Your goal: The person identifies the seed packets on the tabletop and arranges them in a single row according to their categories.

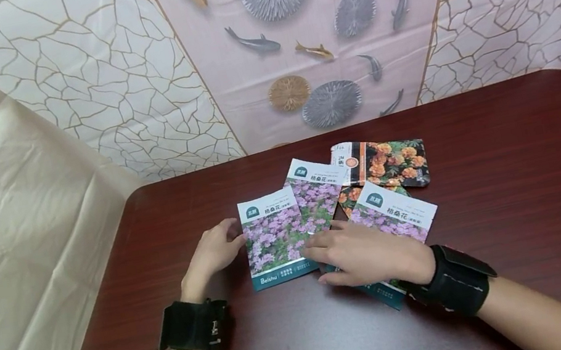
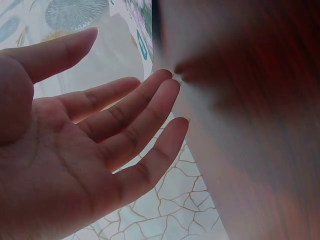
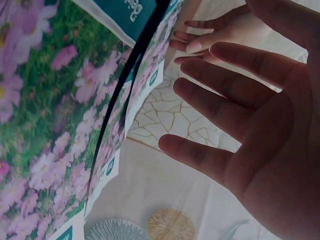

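Flat on the table, a seed packet with pink-purple flowers [image 1: 272, 239] lies just right of my left hand [image 1: 213, 249]. The left fingers are loosely bent by its left edge; in the left wrist view, fingertips [image 2: 172, 90] meet the table surface. My right hand [image 1: 358, 252] lies palm down over another pink-flower packet [image 1: 400, 213], hiding its middle. In the right wrist view, its fingers [image 3: 215, 112] are extended and grip nothing. A similar middle packet [image 1: 315, 197] is partly under the left one. Behind are overlapping orange-flower packets [image 1: 388, 162].
The dark red-brown table [image 1: 283, 349] has rounded back corners. A patterned cloth [image 1: 139, 75] with fish and disc motifs hangs behind it. Pale fabric [image 1: 17, 246] drapes along the left side. Each wrist wears a black strap [image 1: 189, 325].
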`<state>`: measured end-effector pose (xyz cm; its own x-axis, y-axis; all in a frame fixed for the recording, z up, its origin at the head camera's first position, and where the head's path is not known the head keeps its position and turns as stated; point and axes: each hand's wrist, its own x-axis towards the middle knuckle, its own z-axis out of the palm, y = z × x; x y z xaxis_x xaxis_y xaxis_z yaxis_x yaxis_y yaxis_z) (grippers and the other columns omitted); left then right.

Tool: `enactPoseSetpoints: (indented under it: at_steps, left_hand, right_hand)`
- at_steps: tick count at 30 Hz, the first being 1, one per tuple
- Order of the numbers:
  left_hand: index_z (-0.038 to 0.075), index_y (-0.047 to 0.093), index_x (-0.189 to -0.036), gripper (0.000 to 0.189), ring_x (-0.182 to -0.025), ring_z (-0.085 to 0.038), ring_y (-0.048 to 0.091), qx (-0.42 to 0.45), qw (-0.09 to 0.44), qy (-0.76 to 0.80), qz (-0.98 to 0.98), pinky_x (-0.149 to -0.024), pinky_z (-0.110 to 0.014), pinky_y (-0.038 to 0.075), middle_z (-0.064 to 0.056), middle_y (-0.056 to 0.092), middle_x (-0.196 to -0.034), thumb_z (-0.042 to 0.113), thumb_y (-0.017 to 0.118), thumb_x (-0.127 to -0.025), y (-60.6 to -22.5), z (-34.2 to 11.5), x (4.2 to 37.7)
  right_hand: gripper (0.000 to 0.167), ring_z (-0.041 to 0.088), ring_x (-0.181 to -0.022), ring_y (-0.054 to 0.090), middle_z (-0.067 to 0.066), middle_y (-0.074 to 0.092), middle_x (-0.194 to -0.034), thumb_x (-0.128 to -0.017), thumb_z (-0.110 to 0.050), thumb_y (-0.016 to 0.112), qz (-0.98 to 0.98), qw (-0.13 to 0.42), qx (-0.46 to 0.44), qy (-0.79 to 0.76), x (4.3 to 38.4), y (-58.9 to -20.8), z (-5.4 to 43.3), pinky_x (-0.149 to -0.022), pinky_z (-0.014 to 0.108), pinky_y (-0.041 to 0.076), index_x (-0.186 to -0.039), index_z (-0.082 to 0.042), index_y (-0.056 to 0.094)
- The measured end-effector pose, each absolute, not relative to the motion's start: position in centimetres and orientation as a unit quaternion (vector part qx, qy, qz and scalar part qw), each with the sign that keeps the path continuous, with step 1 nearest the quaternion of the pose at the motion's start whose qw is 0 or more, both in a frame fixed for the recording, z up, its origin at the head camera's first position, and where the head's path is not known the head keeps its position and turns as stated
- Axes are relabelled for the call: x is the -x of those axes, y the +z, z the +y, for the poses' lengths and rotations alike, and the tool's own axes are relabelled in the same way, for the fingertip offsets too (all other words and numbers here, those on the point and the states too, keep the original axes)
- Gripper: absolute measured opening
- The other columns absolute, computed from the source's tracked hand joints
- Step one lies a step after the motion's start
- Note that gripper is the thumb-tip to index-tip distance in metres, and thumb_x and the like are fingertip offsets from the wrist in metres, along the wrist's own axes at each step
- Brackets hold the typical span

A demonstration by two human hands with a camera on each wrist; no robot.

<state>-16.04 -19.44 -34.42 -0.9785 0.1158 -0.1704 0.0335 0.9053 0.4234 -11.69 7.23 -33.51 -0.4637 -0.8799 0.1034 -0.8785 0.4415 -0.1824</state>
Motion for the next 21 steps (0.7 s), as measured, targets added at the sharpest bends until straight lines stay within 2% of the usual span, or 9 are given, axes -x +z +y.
enactPoseSetpoints:
  at_steps: [6,14,21]
  left_hand:
    - [-0.005,0.044,-0.130,0.050,-0.098,-0.030,0.055,-0.024,0.101,0.211,0.972,-0.082,-0.045,0.045,-0.020,0.058,-0.110,0.024,0.057,-0.091,-34.44,-19.06,15.97]
    - [-0.007,0.052,-0.122,0.046,-0.107,-0.034,0.047,-0.032,0.126,0.182,0.975,-0.091,-0.046,0.040,-0.023,0.050,-0.115,0.026,0.057,-0.091,-34.73,-18.98,15.77]
    - [-0.007,0.056,-0.115,0.043,-0.099,-0.031,0.049,-0.039,0.127,0.187,0.973,-0.086,-0.045,0.042,-0.021,0.052,-0.108,0.028,0.057,-0.091,-34.74,-18.95,15.74]
  right_hand:
    - [0.045,0.023,-0.118,0.048,0.010,0.055,-0.124,-0.089,-0.033,0.060,0.841,0.040,0.530,-0.100,11.36,-33.88,7.04,-0.098,0.053,0.033,-0.125,-0.006,0.056]
    - [0.045,0.021,-0.114,0.051,0.008,0.059,-0.119,-0.087,-0.032,0.061,0.834,0.058,0.539,-0.105,11.21,-34.17,7.05,-0.097,0.054,0.034,-0.123,-0.006,0.057]
    - [0.042,0.018,-0.109,0.054,0.006,0.061,-0.115,-0.086,-0.031,0.063,0.830,0.056,0.547,-0.094,11.23,-34.47,7.14,-0.095,0.052,0.036,-0.120,-0.007,0.058]
